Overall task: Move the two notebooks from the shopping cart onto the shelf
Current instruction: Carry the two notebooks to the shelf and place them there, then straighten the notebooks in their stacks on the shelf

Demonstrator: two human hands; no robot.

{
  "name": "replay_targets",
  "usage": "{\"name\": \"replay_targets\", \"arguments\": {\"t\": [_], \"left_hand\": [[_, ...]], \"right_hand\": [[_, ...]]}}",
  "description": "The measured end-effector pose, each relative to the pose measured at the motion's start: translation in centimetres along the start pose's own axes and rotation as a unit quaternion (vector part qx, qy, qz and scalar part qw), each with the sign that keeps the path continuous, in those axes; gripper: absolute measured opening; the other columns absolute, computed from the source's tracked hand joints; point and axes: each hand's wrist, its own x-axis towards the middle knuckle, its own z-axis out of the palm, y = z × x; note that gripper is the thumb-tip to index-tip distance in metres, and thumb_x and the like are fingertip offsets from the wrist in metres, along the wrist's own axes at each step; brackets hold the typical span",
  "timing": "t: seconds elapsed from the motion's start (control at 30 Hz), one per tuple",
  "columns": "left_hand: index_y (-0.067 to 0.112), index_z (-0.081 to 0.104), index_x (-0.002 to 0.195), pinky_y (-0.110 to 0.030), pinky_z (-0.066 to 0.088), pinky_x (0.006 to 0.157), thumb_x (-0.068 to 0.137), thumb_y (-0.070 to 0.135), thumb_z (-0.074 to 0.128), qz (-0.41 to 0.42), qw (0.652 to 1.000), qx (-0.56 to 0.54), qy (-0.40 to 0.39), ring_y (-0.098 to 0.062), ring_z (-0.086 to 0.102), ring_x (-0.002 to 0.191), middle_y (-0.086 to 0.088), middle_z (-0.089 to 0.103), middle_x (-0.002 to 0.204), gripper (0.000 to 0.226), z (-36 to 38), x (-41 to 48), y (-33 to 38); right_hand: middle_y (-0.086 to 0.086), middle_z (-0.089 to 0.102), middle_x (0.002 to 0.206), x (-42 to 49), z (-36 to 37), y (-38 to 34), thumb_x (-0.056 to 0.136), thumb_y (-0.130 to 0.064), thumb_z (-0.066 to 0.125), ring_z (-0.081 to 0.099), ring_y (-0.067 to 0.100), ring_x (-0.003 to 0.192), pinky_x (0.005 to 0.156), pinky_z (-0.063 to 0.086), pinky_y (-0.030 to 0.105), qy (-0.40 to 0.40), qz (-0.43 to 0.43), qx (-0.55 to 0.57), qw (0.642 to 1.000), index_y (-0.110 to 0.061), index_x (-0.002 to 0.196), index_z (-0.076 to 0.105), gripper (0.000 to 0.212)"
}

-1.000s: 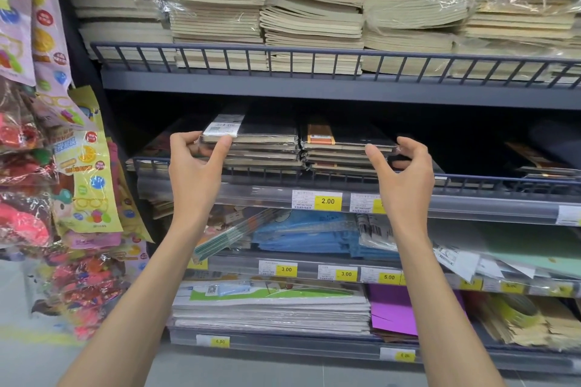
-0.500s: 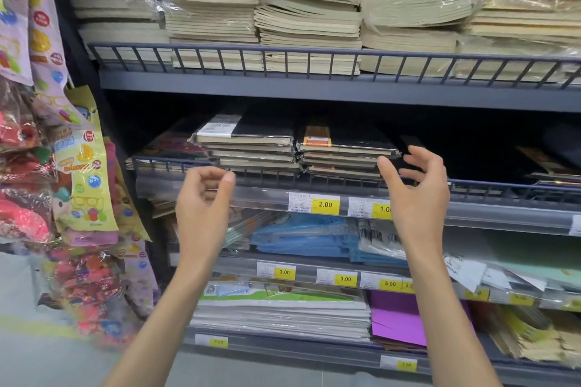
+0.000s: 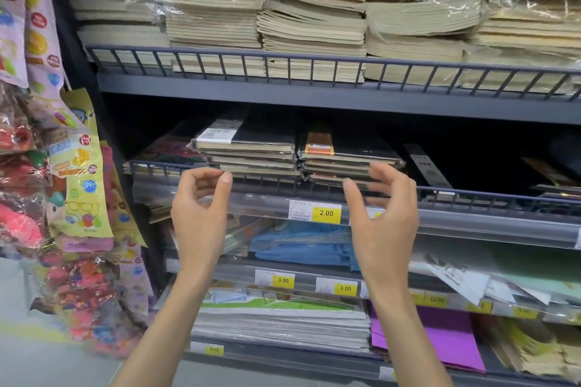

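Two stacks of dark-covered notebooks lie side by side on the second shelf (image 3: 314,201). The left stack's top notebook (image 3: 248,135) is black with a white barcode label. The right stack's top notebook (image 3: 342,144) is black with an orange band. My left hand (image 3: 201,214) hovers in front of the shelf rail below the left stack, fingers curled and apart, holding nothing. My right hand (image 3: 383,214) hovers below the right stack, fingers spread, holding nothing. The shopping cart is out of view.
Wrapped beige notebook bundles (image 3: 308,25) fill the top shelf. Blue folders (image 3: 301,245) and paper pads (image 3: 283,320) fill the lower shelves, with yellow price tags (image 3: 326,214) on the rails. Toy packets (image 3: 75,185) hang at the left. Grey floor shows bottom left.
Both hands have let go of the notebook stacks and drawn back down toward me, away from the shelf rail. The stacks stay put.
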Motion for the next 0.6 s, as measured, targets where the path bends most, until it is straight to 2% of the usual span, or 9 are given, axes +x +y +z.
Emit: {"name": "replay_targets", "arguments": {"t": [0.13, 0.23, 0.4, 0.5, 0.6], "left_hand": [[0.019, 0.059, 0.113, -0.02, 0.05, 0.086, 0.096, 0.032, 0.066, 0.002, 1.0, -0.006, 0.018, -0.001, 0.06, 0.096, 0.011, 0.063, 0.102, 0.022, -1.2, 1.3, -0.7], [0.024, 0.057, 0.116, -0.023, 0.05, 0.088, 0.095, 0.036, 0.066, -0.008, 1.0, -0.007, 0.004, -0.008, 0.062, 0.104, 0.007, 0.064, 0.109, 0.025, -2.3, 2.8, -1.3], [0.024, 0.058, 0.122, -0.014, 0.049, 0.086, 0.093, 0.038, 0.068, -0.008, 0.999, -0.024, -0.034, -0.001, 0.062, 0.106, 0.014, 0.065, 0.113, 0.033, -3.1, 4.9, -1.2], [0.025, 0.056, 0.126, -0.012, 0.048, 0.087, 0.092, 0.042, 0.068, -0.008, 0.998, -0.027, -0.062, 0.0, 0.061, 0.107, 0.014, 0.063, 0.114, 0.04, -2.9, 5.9, -1.4], [0.026, 0.054, 0.13, -0.009, 0.048, 0.085, 0.091, 0.044, 0.068, -0.015, 0.996, -0.04, -0.075, 0.004, 0.06, 0.107, 0.016, 0.06, 0.116, 0.046, -2.5, 6.6, -1.5]], "right_hand": [[-0.011, 0.061, 0.117, -1.2, 3.5, -1.2, 0.093, -0.027, 0.071, 0.063, 0.012, 0.106, 0.087, 0.056, 0.036, -0.041, 0.008, 0.034, 0.999, -0.025, 0.12, 0.059, 0.03], [-0.01, 0.064, 0.118, -1.9, 6.1, -2.2, 0.094, -0.027, 0.07, 0.065, 0.011, 0.107, 0.085, 0.056, 0.03, -0.055, 0.013, 0.051, 0.997, -0.022, 0.123, 0.06, 0.031], [-0.012, 0.062, 0.124, -2.6, 9.4, -3.1, 0.092, -0.033, 0.071, 0.062, 0.005, 0.112, 0.086, 0.055, 0.021, -0.034, 0.034, 0.049, 0.998, -0.02, 0.131, 0.059, 0.042], [-0.009, 0.065, 0.119, -2.9, 10.6, -3.0, 0.091, -0.035, 0.073, 0.063, 0.006, 0.113, 0.087, 0.054, 0.019, 0.0, 0.058, 0.05, 0.997, -0.023, 0.129, 0.059, 0.042], [-0.006, 0.067, 0.113, -2.9, 11.4, -3.1, 0.091, -0.037, 0.073, 0.065, 0.007, 0.107, 0.082, 0.054, 0.015, 0.035, 0.073, 0.053, 0.995, -0.023, 0.124, 0.062, 0.037]]}}
